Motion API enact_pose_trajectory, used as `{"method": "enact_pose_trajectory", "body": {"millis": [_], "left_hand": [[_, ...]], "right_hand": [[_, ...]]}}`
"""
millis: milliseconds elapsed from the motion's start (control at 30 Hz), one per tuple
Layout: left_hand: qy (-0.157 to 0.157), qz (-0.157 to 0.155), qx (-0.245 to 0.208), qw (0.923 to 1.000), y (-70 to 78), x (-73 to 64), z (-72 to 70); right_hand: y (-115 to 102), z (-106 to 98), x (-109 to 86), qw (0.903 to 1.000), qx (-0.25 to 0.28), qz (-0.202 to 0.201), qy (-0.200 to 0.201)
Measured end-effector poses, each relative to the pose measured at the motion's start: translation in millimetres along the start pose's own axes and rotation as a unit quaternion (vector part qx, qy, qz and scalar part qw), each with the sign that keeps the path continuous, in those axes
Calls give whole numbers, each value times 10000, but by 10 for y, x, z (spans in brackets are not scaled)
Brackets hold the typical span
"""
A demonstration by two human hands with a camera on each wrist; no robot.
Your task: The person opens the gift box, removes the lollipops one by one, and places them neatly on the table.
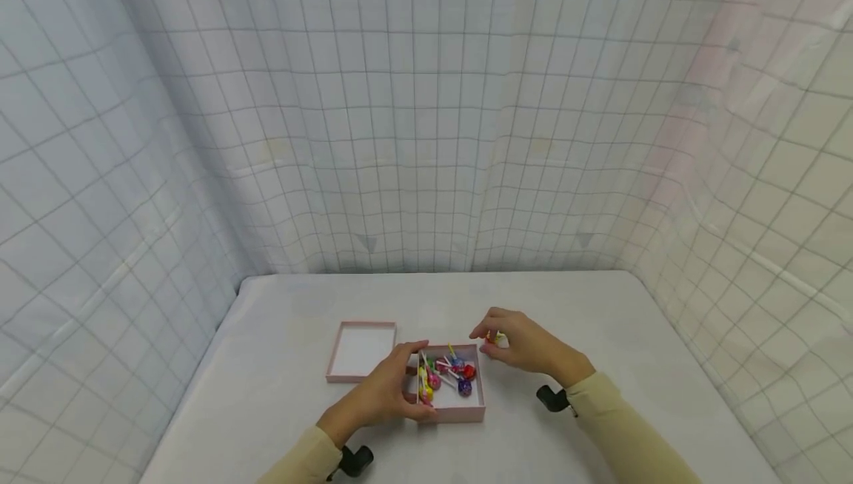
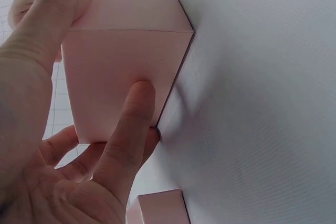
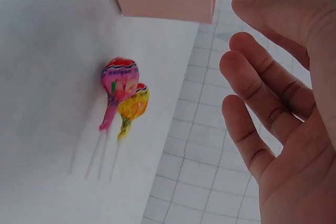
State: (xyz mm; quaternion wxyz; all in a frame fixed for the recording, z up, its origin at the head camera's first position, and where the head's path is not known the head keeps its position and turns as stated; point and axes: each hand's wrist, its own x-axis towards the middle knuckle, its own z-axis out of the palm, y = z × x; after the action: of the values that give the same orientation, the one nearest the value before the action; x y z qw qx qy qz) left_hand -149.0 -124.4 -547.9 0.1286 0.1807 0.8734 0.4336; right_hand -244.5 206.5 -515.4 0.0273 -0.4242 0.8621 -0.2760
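1. Beige sleeves [image 1: 626, 425], two of them, come nearest the camera, reaching in from the bottom edge; each wrist wears a small black device [image 1: 356, 462];
2. Before the person, on a white table [image 1: 280, 336], sits a pink box [image 1: 460, 415]; it is smooth, plain and straight-walled, pale inside, its top uncovered;
3. Inside lie shiny wrapped lollipops [image 1: 465, 388], jumbled, in purple, red, pink, blue, yellow and green; their thin sticks point different ways, and one yellow stick pokes above the rim;
4. The left hand [image 1: 383, 395] is clamped on the box's left end; its thumb presses the near wall, one finger the end wall, others the far wall;
5. The right hand [image 1: 523, 341] hovers near the far right corner, fingers apart, gripping nothing;
6. Below it, on the table, a pink lollipop [image 3: 121, 80] with a red top lies against a yellow lollipop [image 3: 135, 103];
7. Counted: one box; one shallow lid [image 1: 363, 351], hollow side up, to its left; two lollipops outside; those inside overlap, so I cannot tell their total.
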Motion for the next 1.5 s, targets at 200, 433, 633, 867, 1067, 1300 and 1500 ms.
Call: {"method": "enact_pose_trajectory", "body": {"millis": [200, 433, 633, 867, 1067, 1300, 1500], "left_hand": [[-16, 30, -42, 10000, -45, -19, 16], [13, 150, -33, 9999, -39, -53, 0], [15, 268, -236, 9994, -48, -85, -21], [41, 341, -88, 9994, -18, -72, -62], [27, 330, -309, 9990, 8, -73, -75], [44, 317, -249, 9992, -16, -10, -83], [-80, 184, -388, 9990, -47, -9, -60]], "right_hand": [[-233, 16, 119, 9986, -55, -353, -399], [-447, 112, 324, 9913, 174, -637, -1135], [-574, 257, 514, 9839, -106, -743, -1619], [-603, 367, 699, 9791, 113, -623, -1931], [-608, 376, 764, 9760, 305, -591, -2072], [-634, 359, 791, 9721, 344, -612, -2239], [-667, 399, 806, 9643, 275, -461, -2594]]}}
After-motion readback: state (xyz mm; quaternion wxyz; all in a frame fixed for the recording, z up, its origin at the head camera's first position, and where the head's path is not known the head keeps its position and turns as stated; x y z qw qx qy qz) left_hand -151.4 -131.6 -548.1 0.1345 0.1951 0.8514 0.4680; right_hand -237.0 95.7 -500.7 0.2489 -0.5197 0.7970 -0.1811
